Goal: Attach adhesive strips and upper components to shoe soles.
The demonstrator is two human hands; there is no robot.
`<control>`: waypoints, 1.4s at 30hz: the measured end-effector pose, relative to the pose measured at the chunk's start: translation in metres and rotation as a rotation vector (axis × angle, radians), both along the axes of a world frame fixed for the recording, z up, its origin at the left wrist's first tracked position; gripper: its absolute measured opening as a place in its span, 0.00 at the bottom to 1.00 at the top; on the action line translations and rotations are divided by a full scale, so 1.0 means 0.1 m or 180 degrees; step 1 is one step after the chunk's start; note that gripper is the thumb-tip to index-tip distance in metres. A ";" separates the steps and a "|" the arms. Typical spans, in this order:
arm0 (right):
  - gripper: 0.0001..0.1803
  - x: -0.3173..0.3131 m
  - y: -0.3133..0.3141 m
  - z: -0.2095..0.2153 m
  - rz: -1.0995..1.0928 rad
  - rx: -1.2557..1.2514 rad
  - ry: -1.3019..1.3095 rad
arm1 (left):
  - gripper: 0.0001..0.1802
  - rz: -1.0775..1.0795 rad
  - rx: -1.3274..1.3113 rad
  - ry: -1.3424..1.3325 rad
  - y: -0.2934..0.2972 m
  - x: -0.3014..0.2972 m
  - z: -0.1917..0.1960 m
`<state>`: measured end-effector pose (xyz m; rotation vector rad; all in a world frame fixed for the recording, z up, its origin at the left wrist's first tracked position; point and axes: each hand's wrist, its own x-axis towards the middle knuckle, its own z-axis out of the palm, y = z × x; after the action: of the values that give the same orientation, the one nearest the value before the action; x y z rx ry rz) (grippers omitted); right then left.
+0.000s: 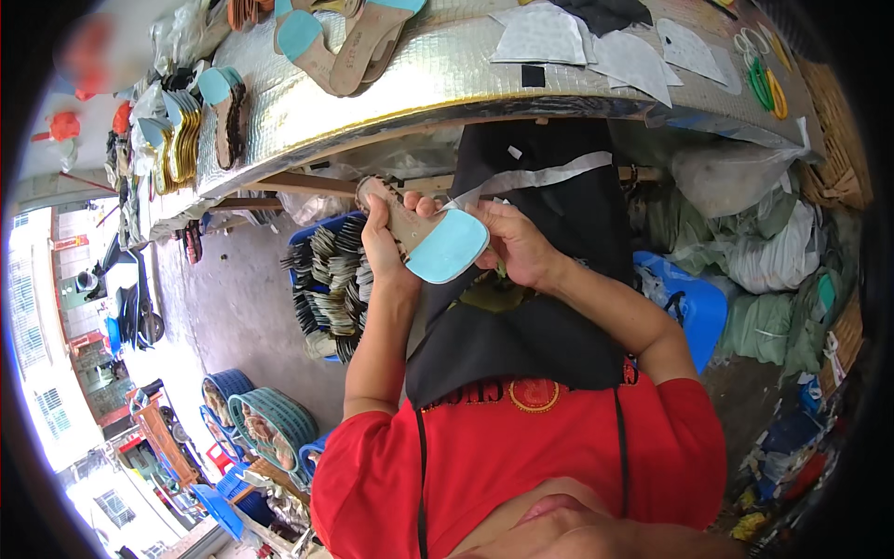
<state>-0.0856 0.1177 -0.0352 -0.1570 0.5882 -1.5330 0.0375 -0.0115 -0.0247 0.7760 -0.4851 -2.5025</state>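
So closest to the lens you've got the wearer's chin (pixel 582 540) at the bottom edge, then a red T-shirt (pixel 503 456) with a black apron (pixel 531 345) over the front and down the lap.

Out past the chest are both bare hands. The left hand (pixel 382 238) has a solid grip on a tan shoe sole (pixel 411 224), thumb on the near side and fingertips poking over the far edge. The sole's up in the air between the two hands, tilted, narrow end to the upper left, and the wide end has a light blue pad (pixel 449 247) on it. The right hand (pixel 523 250) is curled in at that wide end (can't tell if it's pinching the sole, the strip or both, the fingertips are hidden). A pale grey strip (pixel 559 174) runs from the sole off to the upper right, across the black cloth.

Further out, a blue crate (pixel 294 256) packed with more soles is on the left, and a blue plastic stool or bin (pixel 703 317) is by the right elbow. Beyond the hands there's a foil-covered bench (pixel 447 70) with blue-padded soles (pixel 354 47), pale cut pieces (pixel 540 39) and green- and yellow-handled scissors (pixel 768 91). Way off left: round baskets (pixel 303 419) on the floor, then bright buildings (pixel 47 401) outside.
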 end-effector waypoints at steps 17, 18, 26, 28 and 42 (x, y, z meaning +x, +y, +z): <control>0.12 -0.39 -0.07 -0.04 0.0763 0.0418 0.1829 | 0.34 -0.0929 -0.2219 -0.0280 0.04 -0.17 0.20; 0.12 -0.35 -0.08 -0.11 0.0763 0.0415 0.1829 | 0.33 -0.1001 -0.2461 -0.0370 0.04 -0.18 0.20; 0.12 -0.23 -0.05 -0.33 -0.0414 0.0380 0.3275 | 0.17 -0.0799 -0.3224 -0.1028 0.08 -0.29 0.09; 0.11 -0.22 -0.05 -0.37 -0.0620 0.0192 0.3122 | 0.15 -0.0931 -0.3241 -0.1549 0.08 -0.30 0.12; 0.06 -0.45 -0.18 0.04 -0.1058 0.0440 0.1889 | 0.39 -0.0911 -0.3974 -0.1054 0.12 -0.41 0.06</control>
<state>-0.1307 0.0997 -0.0307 -0.4330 1.2364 -1.7618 -0.0038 0.0002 -0.0188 0.5671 -2.0735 -1.6907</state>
